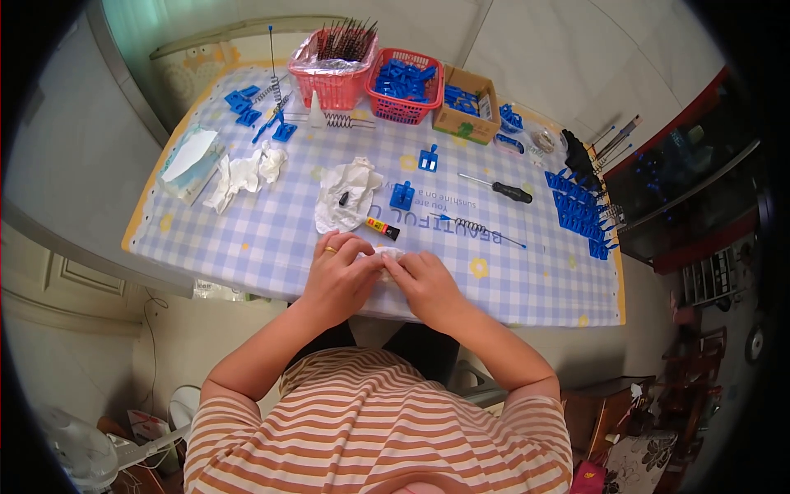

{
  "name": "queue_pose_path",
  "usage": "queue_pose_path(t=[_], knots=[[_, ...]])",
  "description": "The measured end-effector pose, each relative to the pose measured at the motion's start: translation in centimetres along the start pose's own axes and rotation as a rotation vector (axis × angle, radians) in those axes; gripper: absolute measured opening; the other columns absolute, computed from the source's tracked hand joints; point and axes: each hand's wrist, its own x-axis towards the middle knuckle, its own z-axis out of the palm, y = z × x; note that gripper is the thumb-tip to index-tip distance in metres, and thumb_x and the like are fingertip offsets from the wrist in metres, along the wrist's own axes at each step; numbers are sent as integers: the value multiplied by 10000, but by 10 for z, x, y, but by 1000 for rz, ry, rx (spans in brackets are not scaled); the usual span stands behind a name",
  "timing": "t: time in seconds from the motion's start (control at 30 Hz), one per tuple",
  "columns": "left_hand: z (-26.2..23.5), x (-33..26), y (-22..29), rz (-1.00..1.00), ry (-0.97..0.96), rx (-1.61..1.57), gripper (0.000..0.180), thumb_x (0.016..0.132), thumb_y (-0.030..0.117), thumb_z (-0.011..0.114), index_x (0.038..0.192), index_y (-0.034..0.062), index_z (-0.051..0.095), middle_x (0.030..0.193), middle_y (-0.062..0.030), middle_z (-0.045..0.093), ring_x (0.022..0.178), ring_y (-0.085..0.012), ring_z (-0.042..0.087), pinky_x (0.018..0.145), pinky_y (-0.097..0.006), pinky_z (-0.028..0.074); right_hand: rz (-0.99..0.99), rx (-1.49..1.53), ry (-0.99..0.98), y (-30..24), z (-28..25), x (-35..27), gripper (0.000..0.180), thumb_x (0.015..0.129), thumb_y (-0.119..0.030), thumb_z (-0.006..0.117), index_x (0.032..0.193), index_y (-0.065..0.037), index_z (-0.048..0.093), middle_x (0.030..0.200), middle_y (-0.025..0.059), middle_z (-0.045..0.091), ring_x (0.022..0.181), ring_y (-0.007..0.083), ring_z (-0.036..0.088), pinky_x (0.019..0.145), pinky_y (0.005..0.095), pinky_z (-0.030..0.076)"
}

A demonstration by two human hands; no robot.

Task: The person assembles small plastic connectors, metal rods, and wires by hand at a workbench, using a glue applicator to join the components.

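Note:
My left hand [340, 276], with a ring on one finger, and my right hand [429, 286] meet at the near edge of the table. Their fingers are closed and pinched together around a small whitish piece [387, 252], mostly hidden, whose kind I cannot make out. Just beyond my left hand lies a yellow and black glue tube [383, 229]. Behind it is a crumpled white tissue [336, 218] with a small black cap [344, 198] on it. Two blue plastic clips [401, 196] lie farther off. To the right are a coiled spring rod [473, 225] and a screwdriver [512, 192].
Along the back stand a red basket of dark spring rods [329, 86], a red basket of blue parts [403, 109] and a cardboard box [465, 128]. Rows of blue clips [580, 210] line the right edge. Tissues [239, 179] and a tissue pack [188, 165] lie left.

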Motion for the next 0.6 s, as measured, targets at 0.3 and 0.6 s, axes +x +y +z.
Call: queue_pose_path(t=[0.3,0.6], knots=[[10,-12,6,47,-54,177,357,737,86,692,1086,141,650,1124,-51,556,1176,-292,478,1107,-523,260,162,168,19,-5,3,0,150,771,-67,615,920,-50,617,821,109,529,781,291,572,694,388,476],[3,-3,-1,135,-12,156,128,684,111,708,795,167,679,944,3,539,1143,-225,506,1095,-500,295,161,152,93,0,-4,1,114,760,-112,735,809,-62,646,701,73,534,613,264,564,541,380,466]])
